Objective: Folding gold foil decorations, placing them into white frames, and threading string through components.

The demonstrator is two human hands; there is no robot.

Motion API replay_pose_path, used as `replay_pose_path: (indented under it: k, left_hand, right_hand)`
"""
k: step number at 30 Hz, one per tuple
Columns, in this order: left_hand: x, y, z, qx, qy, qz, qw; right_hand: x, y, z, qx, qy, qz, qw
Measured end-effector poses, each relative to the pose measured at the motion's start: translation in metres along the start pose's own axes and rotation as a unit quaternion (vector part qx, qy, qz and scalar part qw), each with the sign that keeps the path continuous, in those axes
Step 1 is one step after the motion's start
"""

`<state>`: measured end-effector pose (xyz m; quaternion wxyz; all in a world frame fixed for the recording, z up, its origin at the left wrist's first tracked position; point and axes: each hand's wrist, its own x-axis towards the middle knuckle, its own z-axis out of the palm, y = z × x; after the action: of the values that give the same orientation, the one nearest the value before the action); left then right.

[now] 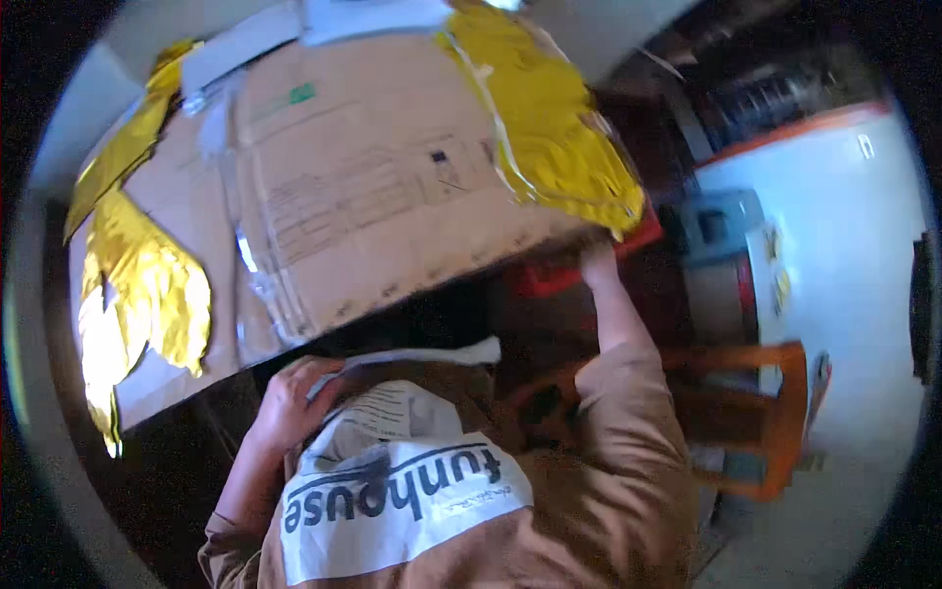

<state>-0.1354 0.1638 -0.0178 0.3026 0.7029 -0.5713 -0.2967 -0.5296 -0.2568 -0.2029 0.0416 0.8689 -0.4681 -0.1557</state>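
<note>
My left hand (291,401) is at the front of my brown shirt, just below the near edge of the cardboard-covered table. Its fingers are curled beside one end of a pale strip-like edge (442,353); whatever they grip is not clear. My right arm stretches forward, and my right hand (597,260) is at the cardboard's right corner, next to a red tray-like thing (545,282). The fingers of that hand are hidden and blurred. Just above it, a crumpled yellow shiny sheet (549,118) hangs over the corner of the flattened cardboard (363,147).
More shiny gold pieces (147,285) lie on the cardboard's left side and droop past its edge. White sheets (373,18) are at the far edge. An orange wooden chair (780,422) stands at right, with a grey-blue container (721,226) beyond it.
</note>
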Motion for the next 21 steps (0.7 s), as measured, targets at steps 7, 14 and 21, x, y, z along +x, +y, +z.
replay_pose_path:
  k: [7,14,21]
  left_hand:
    - [0.008,-0.004,-0.056,-0.052,0.018,0.055,0.997]
    - [-0.023,0.004,-0.127,-0.106,0.166,-0.038,0.98]
    - [-0.041,-0.001,-0.161,-0.106,-0.029,-0.084,0.99]
  right_hand:
    - [-0.025,0.031,0.09,0.25,0.213,0.158,0.931]
    - [-0.092,-0.134,-0.227,0.205,-0.291,-0.227,0.907]
    - [-0.1,-0.238,-0.328,0.31,-0.238,-0.507,0.768]
